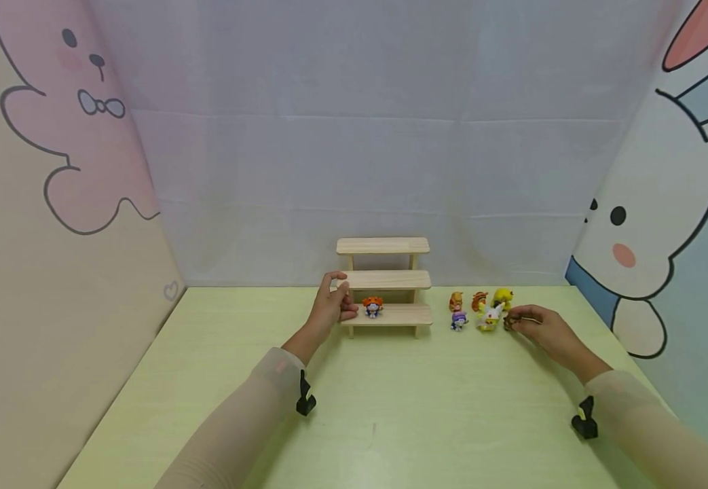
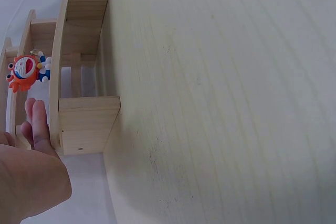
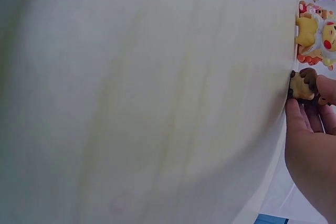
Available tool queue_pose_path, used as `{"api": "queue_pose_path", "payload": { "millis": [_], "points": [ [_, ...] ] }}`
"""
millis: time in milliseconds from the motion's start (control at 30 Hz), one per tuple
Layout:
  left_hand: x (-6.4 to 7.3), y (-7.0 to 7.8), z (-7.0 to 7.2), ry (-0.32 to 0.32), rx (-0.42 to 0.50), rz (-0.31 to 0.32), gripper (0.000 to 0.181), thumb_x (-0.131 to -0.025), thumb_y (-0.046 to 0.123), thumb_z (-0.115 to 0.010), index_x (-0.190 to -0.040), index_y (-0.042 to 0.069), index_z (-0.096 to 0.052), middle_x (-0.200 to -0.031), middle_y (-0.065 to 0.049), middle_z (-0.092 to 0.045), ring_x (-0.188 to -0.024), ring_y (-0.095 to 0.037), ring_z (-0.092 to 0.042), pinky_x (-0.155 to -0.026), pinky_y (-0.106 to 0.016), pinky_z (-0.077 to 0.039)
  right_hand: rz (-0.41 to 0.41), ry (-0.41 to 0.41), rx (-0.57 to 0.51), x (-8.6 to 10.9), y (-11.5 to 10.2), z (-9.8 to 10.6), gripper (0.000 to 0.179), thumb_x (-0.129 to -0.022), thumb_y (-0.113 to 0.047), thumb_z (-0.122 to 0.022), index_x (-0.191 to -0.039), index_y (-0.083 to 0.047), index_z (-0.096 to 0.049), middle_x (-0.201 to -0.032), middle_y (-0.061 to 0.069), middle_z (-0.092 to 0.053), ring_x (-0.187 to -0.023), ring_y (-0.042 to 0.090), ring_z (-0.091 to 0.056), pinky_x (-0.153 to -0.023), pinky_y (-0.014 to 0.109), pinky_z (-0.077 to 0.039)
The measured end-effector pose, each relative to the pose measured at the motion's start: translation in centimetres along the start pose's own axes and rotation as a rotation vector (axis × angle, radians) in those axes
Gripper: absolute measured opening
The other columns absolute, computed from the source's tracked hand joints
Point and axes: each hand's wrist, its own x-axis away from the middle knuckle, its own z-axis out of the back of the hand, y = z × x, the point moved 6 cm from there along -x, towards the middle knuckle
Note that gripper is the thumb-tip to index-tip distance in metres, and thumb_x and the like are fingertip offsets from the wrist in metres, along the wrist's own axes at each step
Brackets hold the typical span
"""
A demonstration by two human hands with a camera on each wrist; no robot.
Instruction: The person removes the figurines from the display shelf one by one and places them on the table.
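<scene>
A three-step wooden display stand (image 1: pixel 390 279) stands on the table against the back wall. My left hand (image 1: pixel 331 305) grips its left end, with fingers at the middle and lowest steps. Beside those fingers, a small figurine with an orange crab-like hood (image 1: pixel 373 307) stands on the lowest step; it also shows in the left wrist view (image 2: pixel 25 72). To the right of the stand, my right hand (image 1: pixel 543 331) pinches a small brown figurine (image 3: pixel 303 85) between thumb and fingers, low at the table surface. Its face is mostly hidden by the hand.
Several figurines group left of my right hand: a yellow one with white rabbit ears (image 1: pixel 488 317), a purple-hooded one (image 1: pixel 459 320), a yellow one (image 1: pixel 503 297), an orange-brown one (image 1: pixel 455 301) and a striped orange one (image 1: pixel 479 301). Printed walls flank the pale table (image 1: pixel 354 414).
</scene>
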Motion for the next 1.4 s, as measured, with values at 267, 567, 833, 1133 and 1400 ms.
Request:
{"api": "queue_pose_path", "payload": {
  "millis": [267,567,833,1133,1400],
  "points": [
    [-0.1,0.0,0.0,-0.005,0.003,-0.006,0.027,-0.112,0.025,-0.048,-0.138,0.017,-0.044,-0.082,-0.008,-0.053,-0.064,-0.016,-0.066,-0.062,-0.028,-0.062,0.014,0.013,0.021,0.2,-0.3,0.0,0.047,-0.106,-0.016,-0.061,-0.145,0.007,-0.049,-0.143,0.030,-0.052,-0.125,0.029,-0.057,-0.083,0.013,-0.052],
    [0.0,-0.1,0.1,-0.007,0.011,0.003,0.027,-0.112,0.024,-0.048,-0.138,0.018,-0.044,-0.082,-0.008,-0.053,-0.064,-0.016,-0.066,-0.062,-0.028,-0.062,0.029,0.026,0.058,0.4,-0.6,0.5,0.051,-0.104,-0.023,-0.065,-0.144,0.006,-0.051,-0.141,0.029,-0.055,-0.117,0.017,-0.060,-0.082,0.011,-0.050],
    [0.0,0.1,0.0,-0.003,0.008,0.003,0.027,-0.112,0.025,-0.048,-0.138,0.018,-0.044,-0.082,-0.008,-0.053,-0.065,-0.017,-0.066,-0.063,-0.029,-0.062,0.035,0.026,0.069,0.7,-0.9,1.1,0.057,-0.105,-0.034,-0.063,-0.147,0.003,-0.050,-0.147,0.027,-0.051,-0.128,0.029,-0.053,-0.084,0.011,-0.046],
    [0.1,0.1,0.0,-0.008,0.018,0.003,0.027,-0.112,0.025,-0.047,-0.138,0.018,-0.044,-0.081,-0.007,-0.053,-0.064,-0.017,-0.066,-0.062,-0.029,-0.062,0.087,0.020,-0.029,1.2,-1.9,1.4,0.056,-0.106,-0.026,-0.062,-0.147,0.008,-0.045,-0.146,0.031,-0.049,-0.101,-0.016,-0.052,-0.087,0.010,-0.050],
    [0.1,0.1,0.0,-0.015,0.012,-0.005,0.028,-0.112,0.024,-0.047,-0.139,0.016,-0.043,-0.081,-0.007,-0.053,-0.064,-0.016,-0.066,-0.063,-0.029,-0.062,0.070,0.031,0.053,1.4,-2.8,1.9,0.057,-0.108,-0.033,-0.058,-0.149,0.003,-0.046,-0.150,0.027,-0.048,-0.117,0.003,-0.055,-0.093,0.018,-0.050]
  ]
}}
